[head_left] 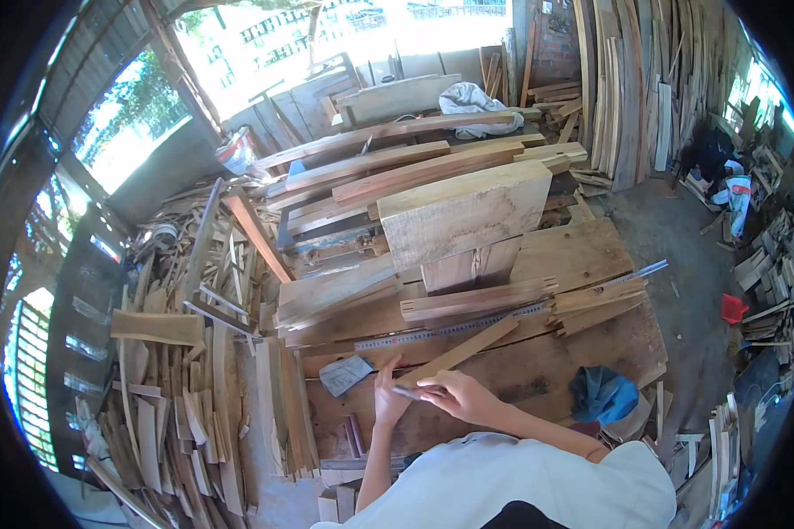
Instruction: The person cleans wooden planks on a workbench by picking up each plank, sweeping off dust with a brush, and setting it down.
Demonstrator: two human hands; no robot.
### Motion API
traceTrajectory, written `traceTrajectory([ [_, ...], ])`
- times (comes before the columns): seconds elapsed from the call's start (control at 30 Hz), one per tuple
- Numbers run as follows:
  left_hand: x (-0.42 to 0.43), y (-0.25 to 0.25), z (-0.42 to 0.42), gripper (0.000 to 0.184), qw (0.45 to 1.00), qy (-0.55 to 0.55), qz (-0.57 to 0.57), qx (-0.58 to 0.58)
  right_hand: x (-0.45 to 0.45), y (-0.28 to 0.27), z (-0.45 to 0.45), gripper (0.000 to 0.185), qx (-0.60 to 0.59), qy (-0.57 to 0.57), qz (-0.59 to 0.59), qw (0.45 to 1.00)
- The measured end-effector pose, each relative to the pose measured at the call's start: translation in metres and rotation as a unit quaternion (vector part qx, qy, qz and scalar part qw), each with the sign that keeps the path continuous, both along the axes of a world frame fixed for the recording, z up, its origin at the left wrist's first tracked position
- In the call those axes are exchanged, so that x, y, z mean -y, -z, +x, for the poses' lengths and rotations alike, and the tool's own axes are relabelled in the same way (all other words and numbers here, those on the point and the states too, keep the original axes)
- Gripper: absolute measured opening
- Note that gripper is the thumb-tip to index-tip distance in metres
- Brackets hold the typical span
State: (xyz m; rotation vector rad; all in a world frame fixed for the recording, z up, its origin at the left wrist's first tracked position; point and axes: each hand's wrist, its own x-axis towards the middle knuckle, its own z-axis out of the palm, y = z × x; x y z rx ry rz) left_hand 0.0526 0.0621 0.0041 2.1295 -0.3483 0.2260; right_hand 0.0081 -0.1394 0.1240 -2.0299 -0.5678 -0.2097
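Your wooden strip (466, 350) is lying aslant over the workbench (538, 366), its long axis running away and rightward, the far end pointing past the steel ruler (450, 331). Its near end is resting by your left hand (388, 397), whose hold you cannot tell; your right hand (454, 395), just beside the strip, is closing its fingers around a dark, slim tool (406, 391).

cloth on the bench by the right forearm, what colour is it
The cloth is blue, best seen in the head view.
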Motion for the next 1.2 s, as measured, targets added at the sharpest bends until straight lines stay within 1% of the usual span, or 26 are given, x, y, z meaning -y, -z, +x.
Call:
traceTrajectory([
  [0.07, 0.001, 0.002, 0.001, 0.078, 1.000, -0.007, -0.011, 0.001, 0.001, -0.002, 0.004, 0.029, -0.128, -0.017, 0.124, 0.984],
  [0.1, 0.001, 0.004, 0.001, 0.081, 1.000, -0.010, -0.017, 0.002, 0.004, 0.001, 0.006, 0.029, -0.127, -0.020, 0.123, 0.984],
  [0.17, 0.000, 0.008, 0.001, 0.083, 1.000, -0.014, -0.023, 0.004, 0.011, 0.008, 0.010, 0.029, -0.154, 0.033, 0.105, 0.982],
  [0.2, -0.002, 0.012, 0.002, 0.085, 1.000, -0.007, -0.009, 0.015, 0.017, 0.007, 0.012, 0.029, -0.253, 0.044, 0.125, 0.958],
  [0.27, -0.004, 0.013, 0.001, 0.088, 1.000, 0.000, 0.005, 0.025, 0.033, 0.030, 0.016, 0.029, -0.269, 0.079, 0.177, 0.944],
  [0.33, -0.002, 0.003, -0.001, 0.088, 1.000, 0.003, 0.004, -0.006, 0.056, 0.024, 0.019, 0.027, -0.278, 0.125, 0.179, 0.935],
  [0.37, 0.001, -0.004, -0.002, 0.086, 1.000, -0.003, 0.001, -0.002, 0.068, 0.023, 0.020, 0.026, -0.275, 0.149, 0.184, 0.932],
  [0.5, 0.002, -0.008, -0.003, 0.088, 1.000, -0.003, 0.018, 0.001, 0.124, 0.034, 0.021, 0.023, -0.224, 0.260, 0.256, 0.904],
  [0.53, 0.002, -0.008, -0.003, 0.087, 1.000, -0.005, 0.023, 0.010, 0.134, 0.031, 0.020, 0.022, -0.199, 0.298, 0.237, 0.903],
  [0.6, 0.002, -0.007, -0.002, 0.086, 0.999, -0.005, 0.027, 0.019, 0.149, 0.019, 0.018, 0.020, -0.119, 0.355, 0.122, 0.919],
  [0.63, 0.002, -0.007, -0.002, 0.085, 0.999, -0.005, 0.028, 0.020, 0.150, 0.009, 0.015, 0.018, -0.118, 0.378, 0.083, 0.915],
  [0.67, 0.002, -0.006, -0.002, 0.085, 0.999, -0.006, 0.030, 0.021, 0.146, 0.003, 0.013, 0.018, -0.117, 0.379, 0.084, 0.914],
  [0.7, 0.002, -0.006, -0.002, 0.085, 0.999, -0.004, 0.031, 0.021, 0.141, -0.001, 0.013, 0.016, -0.032, 0.396, 0.005, 0.918],
  [0.73, 0.002, -0.007, -0.002, 0.085, 0.999, -0.005, 0.032, 0.020, 0.134, -0.006, 0.013, 0.015, 0.054, 0.407, -0.074, 0.909],
  [0.77, 0.002, -0.007, -0.003, 0.085, 0.999, -0.006, 0.033, 0.018, 0.126, -0.013, 0.013, 0.015, 0.085, 0.380, -0.128, 0.912],
  [0.83, 0.002, -0.007, -0.002, 0.085, 0.999, -0.004, 0.029, 0.019, 0.108, -0.005, 0.016, 0.019, 0.112, 0.336, -0.159, 0.922],
  [0.87, 0.002, -0.006, -0.002, 0.085, 1.000, -0.003, 0.024, 0.020, 0.096, 0.007, 0.018, 0.018, 0.122, 0.312, -0.152, 0.930],
  [0.93, 0.002, -0.005, -0.002, 0.085, 1.000, -0.001, 0.025, 0.017, 0.071, 0.007, 0.015, 0.017, 0.090, 0.242, -0.177, 0.950],
  [1.03, 0.002, -0.001, -0.001, 0.084, 1.000, -0.002, 0.022, 0.017, 0.034, 0.007, 0.012, 0.017, 0.100, 0.138, -0.104, 0.980],
  [1.07, 0.001, 0.000, -0.001, 0.083, 1.000, -0.003, 0.018, 0.018, 0.023, 0.007, 0.010, 0.018, 0.132, 0.117, -0.079, 0.981],
  [1.13, 0.000, 0.001, -0.002, 0.083, 1.000, 0.000, 0.017, 0.011, 0.008, -0.003, 0.004, 0.018, 0.092, 0.039, -0.078, 0.992],
  [1.17, 0.000, 0.001, -0.001, 0.083, 1.000, 0.002, 0.014, 0.006, 0.001, 0.004, 0.002, 0.020, 0.095, 0.016, -0.049, 0.994],
  [1.2, -0.001, 0.004, 0.000, 0.083, 1.000, 0.003, 0.014, 0.008, -0.007, 0.005, -0.001, 0.022, 0.072, 0.000, -0.011, 0.997],
])
